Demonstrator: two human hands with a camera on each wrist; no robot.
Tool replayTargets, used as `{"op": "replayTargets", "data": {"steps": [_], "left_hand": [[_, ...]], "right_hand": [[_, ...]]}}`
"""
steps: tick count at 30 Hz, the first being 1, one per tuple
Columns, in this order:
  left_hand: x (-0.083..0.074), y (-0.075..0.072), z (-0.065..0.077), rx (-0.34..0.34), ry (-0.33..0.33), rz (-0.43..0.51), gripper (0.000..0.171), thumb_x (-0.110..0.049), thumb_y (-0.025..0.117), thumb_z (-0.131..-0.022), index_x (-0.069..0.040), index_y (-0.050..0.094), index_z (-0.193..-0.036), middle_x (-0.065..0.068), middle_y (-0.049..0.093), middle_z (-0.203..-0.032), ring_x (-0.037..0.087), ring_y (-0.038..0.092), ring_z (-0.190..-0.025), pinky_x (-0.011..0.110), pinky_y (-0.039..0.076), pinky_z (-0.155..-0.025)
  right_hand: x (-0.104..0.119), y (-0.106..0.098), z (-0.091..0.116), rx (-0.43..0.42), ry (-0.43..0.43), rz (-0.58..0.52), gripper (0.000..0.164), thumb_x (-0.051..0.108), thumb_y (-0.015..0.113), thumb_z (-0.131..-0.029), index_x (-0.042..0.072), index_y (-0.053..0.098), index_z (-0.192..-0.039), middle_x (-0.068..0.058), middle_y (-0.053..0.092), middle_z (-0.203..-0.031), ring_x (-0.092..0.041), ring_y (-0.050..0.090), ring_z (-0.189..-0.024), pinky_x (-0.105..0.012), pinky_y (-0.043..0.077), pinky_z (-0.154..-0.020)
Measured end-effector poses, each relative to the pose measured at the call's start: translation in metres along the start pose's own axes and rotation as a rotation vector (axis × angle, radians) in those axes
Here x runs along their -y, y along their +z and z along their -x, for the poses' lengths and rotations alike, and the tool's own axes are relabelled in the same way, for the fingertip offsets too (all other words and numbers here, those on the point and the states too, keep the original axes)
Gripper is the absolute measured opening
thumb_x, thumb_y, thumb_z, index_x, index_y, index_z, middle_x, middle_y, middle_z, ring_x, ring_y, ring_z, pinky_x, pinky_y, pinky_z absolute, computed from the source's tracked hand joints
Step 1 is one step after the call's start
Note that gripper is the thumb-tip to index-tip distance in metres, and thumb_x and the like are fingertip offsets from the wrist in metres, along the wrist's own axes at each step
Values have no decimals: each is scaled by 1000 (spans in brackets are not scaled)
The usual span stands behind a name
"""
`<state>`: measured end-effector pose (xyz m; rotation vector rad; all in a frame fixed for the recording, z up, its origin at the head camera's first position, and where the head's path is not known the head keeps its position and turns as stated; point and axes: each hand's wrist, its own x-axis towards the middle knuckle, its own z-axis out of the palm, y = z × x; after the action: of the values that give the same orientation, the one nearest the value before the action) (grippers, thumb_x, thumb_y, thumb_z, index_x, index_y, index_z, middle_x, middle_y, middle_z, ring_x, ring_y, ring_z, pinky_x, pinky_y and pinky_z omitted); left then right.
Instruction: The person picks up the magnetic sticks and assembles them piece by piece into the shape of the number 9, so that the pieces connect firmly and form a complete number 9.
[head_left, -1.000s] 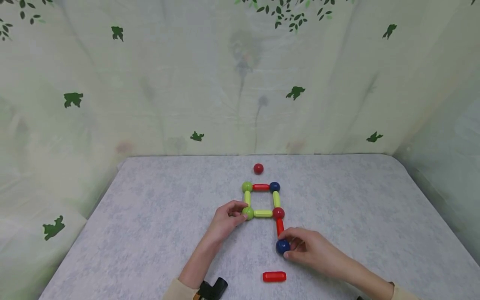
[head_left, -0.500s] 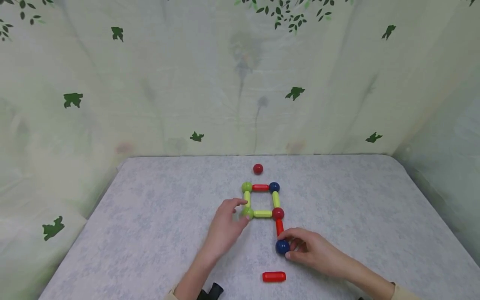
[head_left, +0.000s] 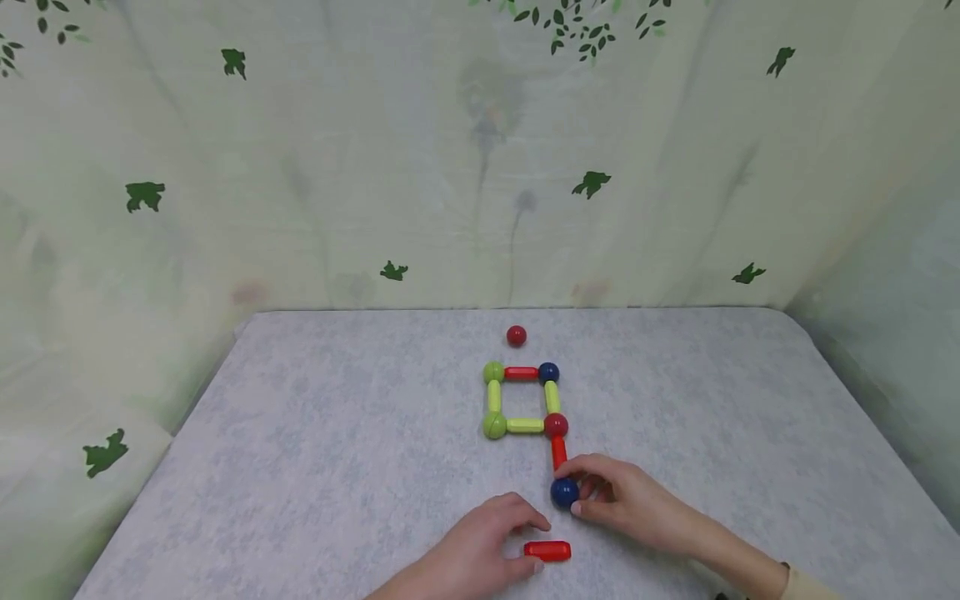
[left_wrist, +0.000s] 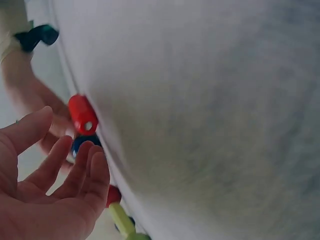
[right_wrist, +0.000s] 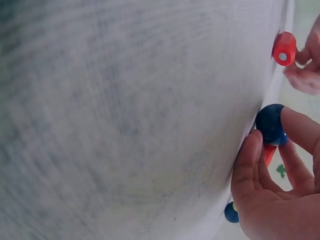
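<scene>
My right hand (head_left: 626, 504) holds a dark blue ball (head_left: 564, 492) between thumb and fingers. A red rod (head_left: 558, 452) joins that ball to a red ball (head_left: 556, 425), a corner of a square of rods and balls. My left hand (head_left: 487, 546) is beside a loose red rod (head_left: 547, 551), its thumb and fingers apart to either side. The left wrist view shows the left fingers (left_wrist: 75, 175) loosely bent, with the loose red rod (left_wrist: 83, 115) beyond them. From the right wrist, the blue ball (right_wrist: 271, 124) shows between the fingertips.
The square has green balls (head_left: 494, 425) on its left, a blue ball (head_left: 548, 372) at its far right, light green rods (head_left: 525, 426) and a red rod (head_left: 521, 373). Behind it lies a single red ball (head_left: 516, 336). A leaf-patterned curtain (head_left: 480, 167) hangs behind the table (head_left: 337, 400).
My left hand has let go of the square's near-left green ball and come toward me, to the loose red rod. The right hand stays on the blue ball.
</scene>
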<state>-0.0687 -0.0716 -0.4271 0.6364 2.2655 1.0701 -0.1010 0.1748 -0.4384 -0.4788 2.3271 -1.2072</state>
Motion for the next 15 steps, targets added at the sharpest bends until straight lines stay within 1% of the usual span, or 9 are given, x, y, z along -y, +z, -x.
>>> {"op": "replayTargets", "data": {"steps": [3, 6, 8, 10, 13, 15], "left_hand": [[3, 4, -2, 40, 3, -54, 27, -19, 77, -85, -21, 70, -111, -18, 53, -98, 0, 49, -87, 24, 46, -81], [4, 7, -5, 47, 24, -140, 28, -19, 78, -85, -20, 70, -112, -17, 51, -98, -1, 46, -85, 21, 46, -77], [4, 9, -6, 30, 47, -205, 27, -19, 78, -85, -19, 71, -111, -16, 49, -97, -1, 45, -84, 19, 45, -74], [4, 11, -7, 11, 59, -250, 25, -18, 78, -84, -19, 71, -108, -16, 48, -95, -1, 44, -83, 18, 44, -72], [4, 14, -8, -16, 82, -294, 20, -14, 78, -85, -20, 72, -103, -16, 47, -93, 0, 44, -82, 18, 43, -71], [4, 14, -8, -21, 89, -308, 18, -12, 76, -86, -20, 71, -101, -16, 46, -92, 0, 43, -82, 18, 43, -72]], "right_hand": [[0, 0, 0, 4, 4, -1, 38, 18, 76, -87, 27, 64, -121, 6, 60, -103, -18, 56, -90, -27, 49, -74], [0, -1, -1, 5, 7, -2, 37, 18, 75, -87, 27, 63, -121, 6, 61, -103, -18, 56, -91, -28, 49, -75], [0, -1, -1, 5, 7, -5, 37, 18, 75, -88, 27, 63, -121, 6, 61, -103, -19, 56, -91, -28, 49, -75], [0, -2, -1, 5, 5, -10, 37, 19, 75, -88, 27, 63, -121, 6, 61, -103, -19, 57, -91, -28, 49, -74], [0, -2, 0, 5, 3, -17, 37, 19, 75, -88, 27, 64, -121, 5, 61, -103, -19, 57, -90, -28, 49, -74], [-1, -1, 0, 7, -3, -19, 36, 19, 75, -88, 26, 63, -122, 5, 61, -104, -19, 57, -90, -28, 50, -74]]}}
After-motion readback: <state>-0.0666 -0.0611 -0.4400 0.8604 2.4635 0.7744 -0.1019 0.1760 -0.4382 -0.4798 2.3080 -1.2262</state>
